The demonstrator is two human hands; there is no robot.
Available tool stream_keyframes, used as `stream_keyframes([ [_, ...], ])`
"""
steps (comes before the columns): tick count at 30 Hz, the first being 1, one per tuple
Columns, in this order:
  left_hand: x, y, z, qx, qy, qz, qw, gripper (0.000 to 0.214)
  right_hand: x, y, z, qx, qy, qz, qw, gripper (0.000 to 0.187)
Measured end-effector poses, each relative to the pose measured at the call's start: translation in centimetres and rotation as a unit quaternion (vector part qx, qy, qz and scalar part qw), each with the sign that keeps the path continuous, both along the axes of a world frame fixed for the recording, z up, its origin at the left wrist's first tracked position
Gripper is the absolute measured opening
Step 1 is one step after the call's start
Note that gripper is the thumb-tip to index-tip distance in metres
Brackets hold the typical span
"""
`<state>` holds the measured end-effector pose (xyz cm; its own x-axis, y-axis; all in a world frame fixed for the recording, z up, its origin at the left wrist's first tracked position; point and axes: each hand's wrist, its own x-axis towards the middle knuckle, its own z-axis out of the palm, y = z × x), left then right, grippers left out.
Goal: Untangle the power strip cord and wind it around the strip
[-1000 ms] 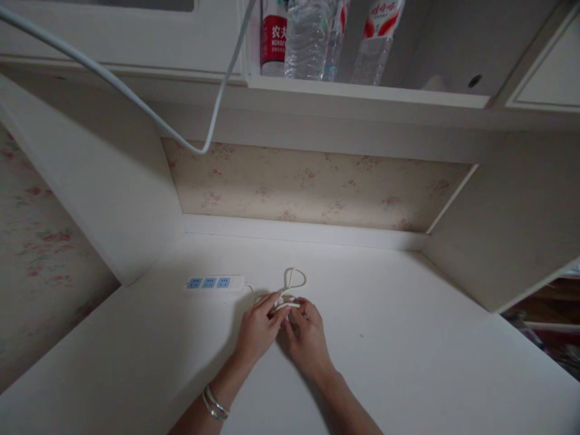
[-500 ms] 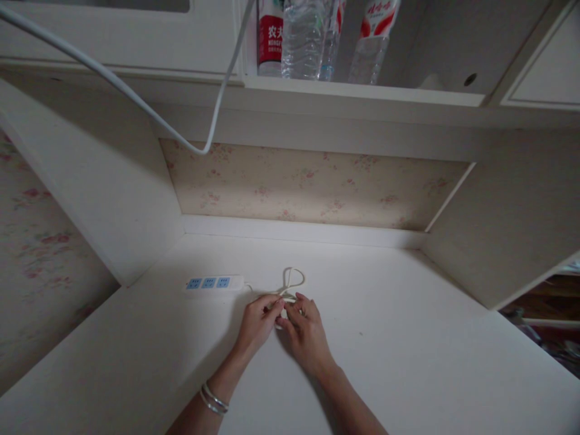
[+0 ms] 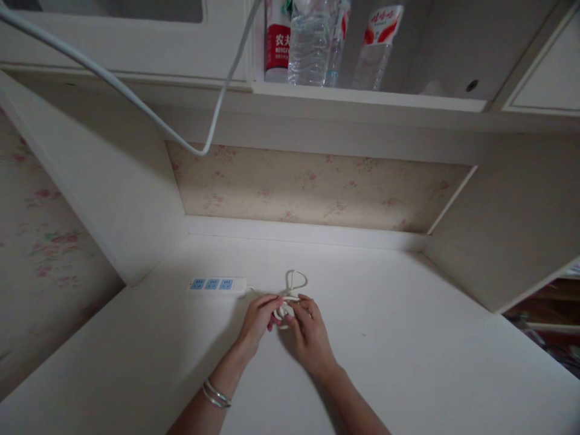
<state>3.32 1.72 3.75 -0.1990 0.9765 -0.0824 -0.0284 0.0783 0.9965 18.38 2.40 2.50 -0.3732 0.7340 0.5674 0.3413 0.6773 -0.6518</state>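
A white power strip (image 3: 218, 284) with blue sockets lies on the white desk (image 3: 408, 338). Its thin white cord (image 3: 293, 281) runs right into a small bundle with a loop sticking out toward the back wall. My left hand (image 3: 257, 318) and my right hand (image 3: 310, 336) meet over that bundle, fingers curled and pinched on the cord. The part of the cord between my fingertips is mostly hidden. Two bangles sit on my left wrist.
A shelf above holds several water bottles (image 3: 312, 42). A thick white cable (image 3: 136, 103) hangs in a curve across the upper left. White side panels (image 3: 113, 199) close in the desk on both sides, with floral wallpaper behind.
My fingers have shifted on the cord bundle, drawing it tighter between both hands. The loop toward the back stays where it was. The power strip has not moved.
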Motion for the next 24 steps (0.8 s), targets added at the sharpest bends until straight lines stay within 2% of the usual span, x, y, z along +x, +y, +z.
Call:
stream_keyframes([
  [4, 0.1, -0.1, -0.3, 0.025, 0.062, 0.014, 0.998, 0.035, 0.4, 0.1, 0.3, -0.048, 0.072, -0.012, 0.996, 0.026],
  [8, 0.4, -0.4, -0.4, 0.106, 0.129, -0.011, 0.986, 0.034, 1.5, 1.1, 0.4, -0.068, 0.154, -0.085, 0.982, 0.025],
  [10, 0.4, -0.7, -0.3, 0.156, 0.186, -0.018, 0.970, 0.030, 2.1, 1.7, 0.3, -0.110, 0.191, -0.123, 0.968, 0.027],
  [12, 0.4, -1.1, -0.1, 0.189, 0.246, -0.030, 0.950, 0.027, 2.6, 2.2, 0.3, -0.173, 0.245, -0.147, 0.942, 0.032],
  [14, 0.4, -1.4, 0.0, 0.194, 0.286, -0.045, 0.937, 0.025, 2.9, 2.6, 0.4, -0.231, 0.325, -0.146, 0.905, 0.036],
  [17, 0.5, -1.7, -0.3, 0.183, 0.323, -0.064, 0.926, 0.028, 3.0, 2.9, 0.7, -0.292, 0.447, -0.103, 0.839, 0.035],
  [20, 0.6, -1.8, -0.7, 0.180, 0.342, -0.072, 0.919, 0.030, 3.2, 3.1, 1.1, -0.335, 0.520, -0.061, 0.783, 0.029],
  [24, 0.7, -1.5, -1.3, 0.161, 0.337, -0.081, 0.924, 0.025, 3.8, 3.3, 1.5, -0.364, 0.557, -0.020, 0.746, 0.024],
])
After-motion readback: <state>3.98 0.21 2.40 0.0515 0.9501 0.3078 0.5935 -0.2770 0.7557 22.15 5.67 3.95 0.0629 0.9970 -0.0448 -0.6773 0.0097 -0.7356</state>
